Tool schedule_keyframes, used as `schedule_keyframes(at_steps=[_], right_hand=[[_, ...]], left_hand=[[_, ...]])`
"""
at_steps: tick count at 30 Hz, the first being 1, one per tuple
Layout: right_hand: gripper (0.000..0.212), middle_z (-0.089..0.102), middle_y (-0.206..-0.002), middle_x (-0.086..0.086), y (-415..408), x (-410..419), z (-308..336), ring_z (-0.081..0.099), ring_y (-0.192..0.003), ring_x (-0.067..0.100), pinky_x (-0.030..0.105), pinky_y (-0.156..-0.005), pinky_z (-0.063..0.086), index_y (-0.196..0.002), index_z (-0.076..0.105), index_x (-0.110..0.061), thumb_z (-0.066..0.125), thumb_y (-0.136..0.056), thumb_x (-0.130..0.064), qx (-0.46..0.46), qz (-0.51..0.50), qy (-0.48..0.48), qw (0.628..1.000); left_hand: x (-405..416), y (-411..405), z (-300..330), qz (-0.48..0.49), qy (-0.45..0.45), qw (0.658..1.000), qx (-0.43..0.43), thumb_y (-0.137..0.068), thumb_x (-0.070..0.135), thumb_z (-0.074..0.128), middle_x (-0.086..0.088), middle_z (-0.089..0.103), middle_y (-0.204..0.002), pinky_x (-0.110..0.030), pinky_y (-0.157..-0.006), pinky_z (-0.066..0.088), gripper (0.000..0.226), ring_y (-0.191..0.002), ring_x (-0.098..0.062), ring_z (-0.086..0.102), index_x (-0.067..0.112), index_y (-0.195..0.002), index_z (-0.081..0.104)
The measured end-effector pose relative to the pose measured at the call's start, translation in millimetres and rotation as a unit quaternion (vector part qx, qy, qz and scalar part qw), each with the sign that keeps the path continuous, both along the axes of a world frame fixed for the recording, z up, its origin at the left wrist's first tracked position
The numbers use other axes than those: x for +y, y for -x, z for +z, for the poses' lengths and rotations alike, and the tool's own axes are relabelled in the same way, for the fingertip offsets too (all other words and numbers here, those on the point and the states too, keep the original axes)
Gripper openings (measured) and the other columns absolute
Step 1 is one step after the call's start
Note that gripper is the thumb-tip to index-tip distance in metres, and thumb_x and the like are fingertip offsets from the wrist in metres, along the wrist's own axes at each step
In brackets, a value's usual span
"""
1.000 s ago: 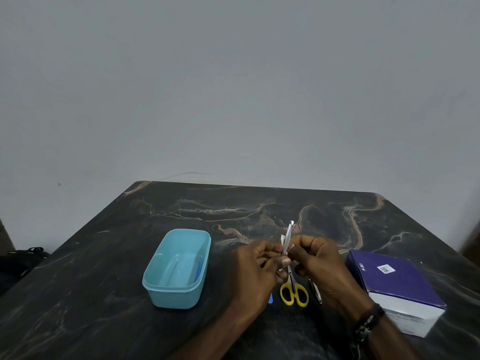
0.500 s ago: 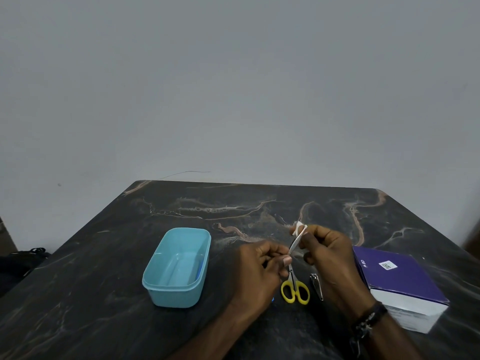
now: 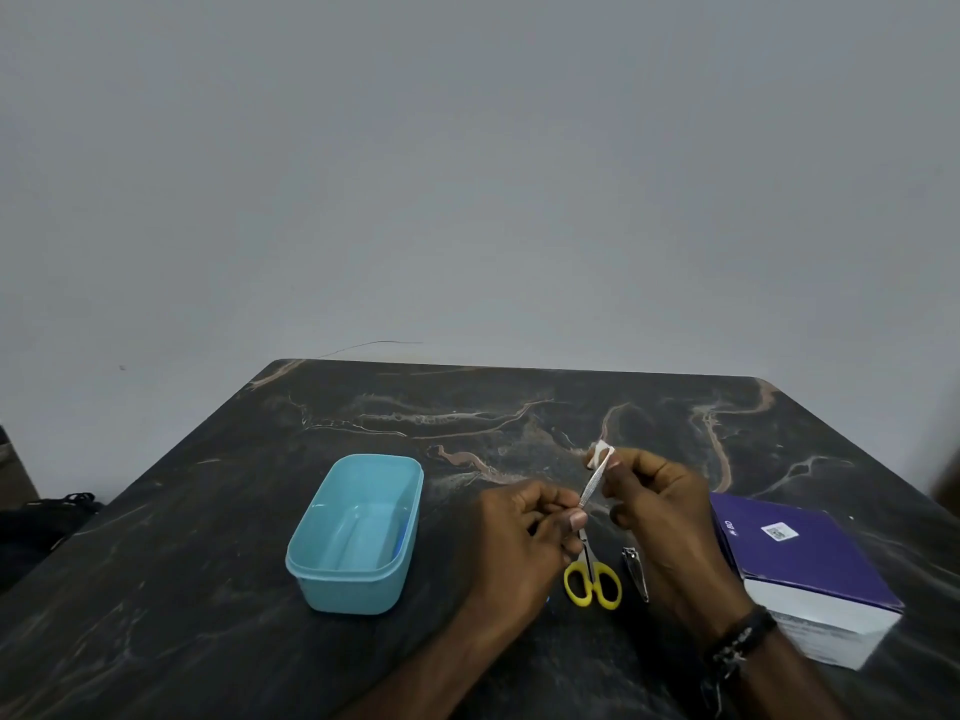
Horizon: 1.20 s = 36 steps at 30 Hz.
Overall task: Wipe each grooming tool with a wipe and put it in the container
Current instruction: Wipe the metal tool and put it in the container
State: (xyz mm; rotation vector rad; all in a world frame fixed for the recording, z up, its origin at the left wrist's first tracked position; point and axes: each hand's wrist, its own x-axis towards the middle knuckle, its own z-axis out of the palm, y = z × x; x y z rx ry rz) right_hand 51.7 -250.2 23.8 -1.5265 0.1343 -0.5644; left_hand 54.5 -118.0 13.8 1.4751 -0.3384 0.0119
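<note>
Turquoise plastic is sitting furthest left: the container, open-topped on the dark marbled desk, well within reach of the hands so a cleaned tool can drop straight in; something blue seems to be lying against its inner wall, too unclear to name. Beside it, the left hand is pinching the lower end of a slim metal nail file, holding it tilted upward, probably to steady it. The right hand's grip is clamping a small white wipe around the file's upper tip. Below the hands, yellow-handled scissors and nail clippers are lying on the desk, seemingly awaiting their turn. A purple box is resting at far right.
</note>
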Motion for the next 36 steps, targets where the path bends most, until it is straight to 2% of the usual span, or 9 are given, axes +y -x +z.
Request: schedule_keyframes(at_steps=[6,9,13,17,21,25,27,32,36], right_hand=[[0.019,0.065,-0.057,-0.001,0.8,3.6,-1.2,0.052,-0.053,0.009,0.014,-0.045,0.039,-0.079,0.074,-0.011,0.059,-0.091,-0.008,0.041,0.054,0.042,0.997],[0.020,0.065,-0.058,0.002,0.3,2.3,-1.7,0.052,-0.051,0.009,0.014,-0.045,0.039,-0.076,0.074,-0.009,0.060,-0.091,-0.010,0.044,0.064,0.050,0.996],[0.015,0.065,-0.058,0.000,-1.7,0.6,-3.0,0.049,-0.051,0.007,0.014,-0.043,0.038,-0.084,0.075,-0.009,0.061,-0.089,-0.009,0.008,0.017,0.007,1.000],[0.013,0.065,-0.068,0.010,-0.3,-0.8,-0.7,0.046,-0.054,0.009,0.017,-0.043,0.037,-0.085,0.075,-0.007,0.063,-0.088,-0.012,-0.005,0.006,-0.018,1.000],[0.018,0.068,-0.061,0.002,-1.3,2.3,-0.6,0.055,-0.049,0.002,0.012,-0.045,0.040,-0.078,0.074,-0.005,0.060,-0.090,-0.003,0.044,0.062,0.030,0.997],[0.020,0.066,-0.060,0.011,1.1,2.4,3.2,0.053,-0.043,0.001,0.012,-0.043,0.040,-0.076,0.072,0.003,0.058,-0.089,-0.003,0.052,0.090,0.027,0.994],[0.020,0.069,-0.063,0.012,1.0,2.2,2.4,0.055,-0.045,0.002,0.012,-0.043,0.040,-0.077,0.073,0.001,0.059,-0.089,-0.004,0.053,0.085,0.028,0.995],[0.015,0.066,-0.060,0.003,-1.4,0.9,-1.4,0.052,-0.050,0.006,0.017,-0.046,0.039,-0.080,0.075,-0.010,0.063,-0.089,-0.012,0.011,0.019,0.018,1.000],[0.013,0.072,-0.071,0.004,-0.6,-0.4,1.3,0.059,-0.055,0.004,0.014,-0.046,0.041,-0.084,0.075,-0.009,0.063,-0.089,-0.012,-0.015,-0.001,-0.010,1.000]], left_hand=[[2.8,-2.2,1.0,0.014,0.000,1.000,0.014,-0.083,-0.004,0.067,-0.004,0.070,-0.062,-0.017,-0.049,0.050,0.016,-0.053,-0.010,0.063,0.011,-0.080,0.068],[3.2,-3.0,-0.1,0.017,-0.005,1.000,0.013,-0.083,-0.003,0.068,-0.004,0.071,-0.065,-0.018,-0.050,0.050,0.018,-0.054,-0.010,0.064,0.015,-0.079,0.068],[1.3,-1.4,-0.5,0.011,-0.014,1.000,0.009,-0.082,-0.002,0.068,-0.005,0.068,-0.061,-0.020,-0.051,0.051,0.016,-0.054,-0.013,0.063,0.013,-0.078,0.069],[0.9,-1.5,-2.4,0.011,-0.032,0.999,-0.002,-0.082,0.001,0.070,-0.012,0.070,-0.066,-0.027,-0.057,0.055,0.012,-0.057,-0.016,0.066,0.013,-0.079,0.070],[1.5,-3.8,-1.1,0.029,-0.021,0.999,0.000,-0.081,-0.003,0.069,-0.013,0.070,-0.065,-0.025,-0.052,0.054,0.015,-0.054,-0.016,0.065,0.012,-0.078,0.069],[3.2,-4.8,-2.0,0.030,-0.025,0.999,0.004,-0.081,-0.002,0.070,-0.015,0.071,-0.071,-0.025,-0.053,0.055,0.015,-0.055,-0.016,0.067,0.012,-0.079,0.069],[3.3,-4.7,-2.4,0.027,-0.027,0.999,0.003,-0.082,0.000,0.070,-0.015,0.071,-0.071,-0.026,-0.055,0.055,0.014,-0.056,-0.016,0.067,0.013,-0.080,0.069],[2.0,-4.5,-3.1,0.019,-0.034,0.999,-0.001,-0.083,0.002,0.069,-0.015,0.070,-0.067,-0.029,-0.057,0.054,0.012,-0.057,-0.017,0.066,0.014,-0.079,0.069],[0.9,-3.1,-2.9,0.019,-0.039,0.999,-0.011,-0.082,0.002,0.069,-0.015,0.070,-0.066,-0.031,-0.058,0.055,0.011,-0.056,-0.016,0.066,0.013,-0.079,0.070]])
